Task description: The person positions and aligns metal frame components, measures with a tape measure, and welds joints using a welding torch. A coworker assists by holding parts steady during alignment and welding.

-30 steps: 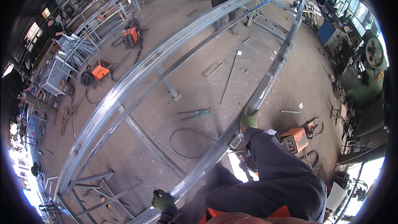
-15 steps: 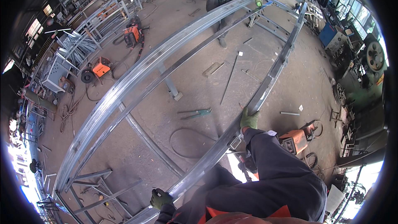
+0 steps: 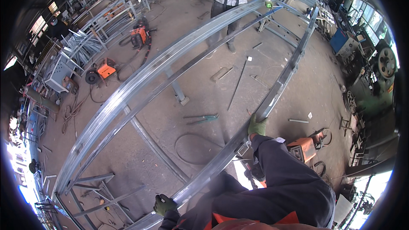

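Note:
A long grey metal beam (image 3: 208,173) runs diagonally before me, the near side of a large frame. My right hand (image 3: 257,127), in a green glove, is closed over it beside my right leg. Lower left, my left hand (image 3: 165,205), gloved too, has its fingers curled at the beam's edge; part of its grip is hidden. A curved crossbar (image 3: 155,144) joins this beam to a thinner inner bar (image 3: 181,72). Beyond that bends a wide, shiny curved beam (image 3: 128,86). At the frame's far end, a co-worker's gloved hand (image 3: 269,4) touches the work.
Green-handled pliers or cutters (image 3: 203,119) and a thin rod (image 3: 240,83) lie on the floor inside the frame. An orange machine (image 3: 303,148) stands by my right leg, other orange machines (image 3: 106,68) at left. Metal trestles (image 3: 101,196) stand under the frame's left end.
My view has shifted slightly; both my hands stay on the beam. The co-worker's other gloved hand now shows at chest height. A person at the far left back has become more visible.

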`<state>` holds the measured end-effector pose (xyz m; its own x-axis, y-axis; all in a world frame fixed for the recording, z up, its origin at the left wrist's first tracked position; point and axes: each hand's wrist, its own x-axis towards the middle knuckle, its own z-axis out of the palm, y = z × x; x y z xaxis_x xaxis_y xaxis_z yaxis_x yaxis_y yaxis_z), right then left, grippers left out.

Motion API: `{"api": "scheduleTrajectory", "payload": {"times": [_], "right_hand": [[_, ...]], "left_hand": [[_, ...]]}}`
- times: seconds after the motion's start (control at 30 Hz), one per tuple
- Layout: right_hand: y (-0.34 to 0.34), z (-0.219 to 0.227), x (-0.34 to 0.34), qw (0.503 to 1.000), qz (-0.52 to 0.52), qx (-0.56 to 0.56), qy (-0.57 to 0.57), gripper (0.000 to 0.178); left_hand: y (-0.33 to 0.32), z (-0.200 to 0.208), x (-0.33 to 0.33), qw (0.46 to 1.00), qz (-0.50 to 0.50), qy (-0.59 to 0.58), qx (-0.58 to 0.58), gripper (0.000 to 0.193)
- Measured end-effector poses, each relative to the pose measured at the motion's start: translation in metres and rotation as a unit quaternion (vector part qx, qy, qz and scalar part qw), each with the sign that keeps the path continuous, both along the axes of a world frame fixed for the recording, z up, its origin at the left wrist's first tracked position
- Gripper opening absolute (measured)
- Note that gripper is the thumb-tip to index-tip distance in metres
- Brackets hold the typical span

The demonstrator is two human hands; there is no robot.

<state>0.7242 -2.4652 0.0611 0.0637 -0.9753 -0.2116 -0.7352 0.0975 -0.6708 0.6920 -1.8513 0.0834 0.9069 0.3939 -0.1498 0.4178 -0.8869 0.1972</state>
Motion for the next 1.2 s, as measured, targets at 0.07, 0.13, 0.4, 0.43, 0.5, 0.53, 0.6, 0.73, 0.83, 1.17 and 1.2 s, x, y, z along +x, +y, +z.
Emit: {"api": "scheduleTrajectory", "payload": {"times": [0.07, 0.13, 0.4, 0.43, 0.5, 0.53, 0.6, 0.73, 0.83, 1.17, 1.2], "right_hand": [[0.002, 0.006, -0.001, 0.999, 0.005, 0.011, -0.05, 0.109], [0.004, 0.011, -0.001, 0.998, 0.001, 0.018, -0.06, 0.107], [0.007, 0.016, 0.0, 1.0, -0.005, 0.028, -0.005, 0.114], [0.007, 0.016, 0.0, 1.0, 0.0, 0.029, -0.004, 0.114], [0.006, 0.016, 0.0, 1.0, -0.001, 0.031, -0.002, 0.116], [0.006, 0.015, 0.0, 1.0, 0.002, 0.031, 0.002, 0.115], [0.005, 0.013, 0.001, 1.0, -0.005, 0.031, 0.006, 0.115], [0.004, 0.009, 0.001, 1.0, -0.004, 0.022, 0.005, 0.114], [0.004, 0.007, 0.001, 1.0, -0.003, 0.01, -0.008, 0.112], [0.004, 0.009, 0.001, 0.999, -0.004, 0.017, 0.028, 0.117], [0.003, 0.007, 0.001, 0.999, -0.004, 0.018, 0.039, 0.119]], "left_hand": [[0.001, 0.001, 0.0, 1.0, -0.003, -0.002, -0.002, 0.055], [0.002, 0.001, -0.001, 1.0, -0.01, 0.001, -0.006, 0.055], [0.002, 0.001, 0.0, 1.0, -0.005, 0.0, -0.003, 0.055], [0.002, 0.001, 0.0, 1.0, -0.002, 0.007, -0.003, 0.055], [0.002, 0.001, 0.0, 1.0, 0.0, 0.009, -0.004, 0.055], [0.002, 0.001, 0.0, 1.0, 0.001, 0.01, -0.004, 0.055], [0.002, 0.001, 0.0, 1.0, 0.0, 0.009, -0.006, 0.055], [0.002, 0.001, 0.001, 1.0, 0.001, 0.012, -0.003, 0.055], [0.002, 0.001, 0.001, 1.0, 0.001, 0.011, -0.005, 0.054], [0.002, -0.001, -0.001, 1.0, -0.006, -0.017, -0.01, 0.052], [0.002, -0.001, -0.001, 1.0, -0.005, -0.014, -0.009, 0.052]]}}
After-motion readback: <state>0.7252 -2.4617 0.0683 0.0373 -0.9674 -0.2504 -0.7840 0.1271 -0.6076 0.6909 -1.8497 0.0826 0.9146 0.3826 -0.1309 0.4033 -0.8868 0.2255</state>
